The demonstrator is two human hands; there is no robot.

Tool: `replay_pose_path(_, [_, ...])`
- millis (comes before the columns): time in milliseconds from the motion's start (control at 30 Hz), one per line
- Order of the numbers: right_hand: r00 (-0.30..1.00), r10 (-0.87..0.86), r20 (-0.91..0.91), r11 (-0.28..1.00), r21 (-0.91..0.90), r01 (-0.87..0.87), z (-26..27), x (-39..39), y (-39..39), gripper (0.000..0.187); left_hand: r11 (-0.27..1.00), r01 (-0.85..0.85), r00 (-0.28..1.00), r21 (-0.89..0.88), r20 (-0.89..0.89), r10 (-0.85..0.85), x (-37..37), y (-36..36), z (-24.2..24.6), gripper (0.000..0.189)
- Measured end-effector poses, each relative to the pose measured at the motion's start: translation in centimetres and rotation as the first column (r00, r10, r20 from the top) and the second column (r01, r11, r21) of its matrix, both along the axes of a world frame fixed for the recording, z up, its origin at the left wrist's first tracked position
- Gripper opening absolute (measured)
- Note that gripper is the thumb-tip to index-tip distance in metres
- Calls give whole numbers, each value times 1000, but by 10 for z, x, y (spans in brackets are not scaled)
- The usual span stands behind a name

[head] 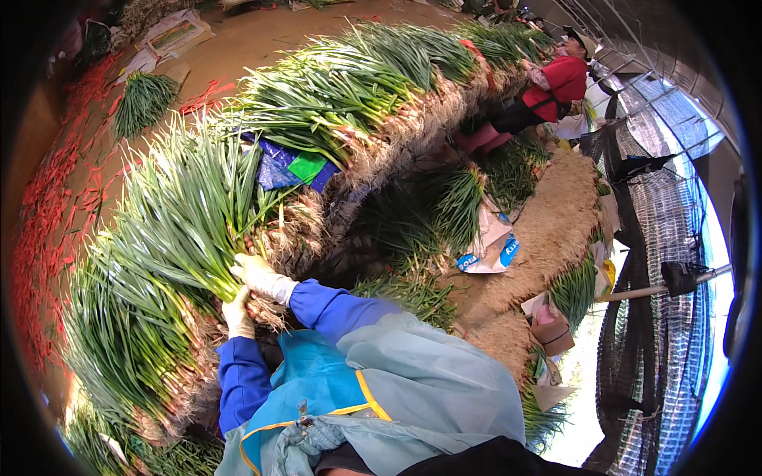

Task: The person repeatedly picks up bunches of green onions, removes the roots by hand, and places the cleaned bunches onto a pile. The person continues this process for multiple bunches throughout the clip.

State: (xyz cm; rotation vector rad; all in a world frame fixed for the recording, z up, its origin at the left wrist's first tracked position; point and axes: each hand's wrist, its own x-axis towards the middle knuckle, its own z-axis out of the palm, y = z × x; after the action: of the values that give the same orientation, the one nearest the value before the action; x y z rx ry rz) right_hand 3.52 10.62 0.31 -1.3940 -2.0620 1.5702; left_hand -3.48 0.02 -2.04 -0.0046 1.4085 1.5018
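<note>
A bunch of long green scallions point(196, 238) is gripped between my two hands, its leaves fanning up and to the left. My left hand point(238, 316), in a pale glove, closes around the stems from below. On the upper side of the same stems lies my right hand point(261, 276), gloved too, its fingers curled over them. Pale stringy roots point(265, 310) hang out beneath the hands. The bunch is over a long row of piled scallions, with more bunches point(143, 339) at the lower left and a rooty bundle point(294, 229) just beyond my right hand.
A blue and green plastic sheet point(292, 160) lies across the row. Farther along it stands a person in a red top point(559, 83). Red strips point(44, 238) litter the floor at left. Rooty stacks point(547, 232) and a cardboard box point(552, 334) line the right, near dark netting point(631, 321).
</note>
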Motion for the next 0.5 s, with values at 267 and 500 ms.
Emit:
replay_pose_path(267, [759, -437, -482, 885, -382, 266, -23, 69, 45, 17, 948, -90, 898, 307, 437, -56, -13, -42, 34, 30])
replay_pose_path(500, [786, -386, -483, 434, -847, -307, -18, 13, 3, 13, 963, -102, 835, 248, 548, -52, -1, -59, 28, 32])
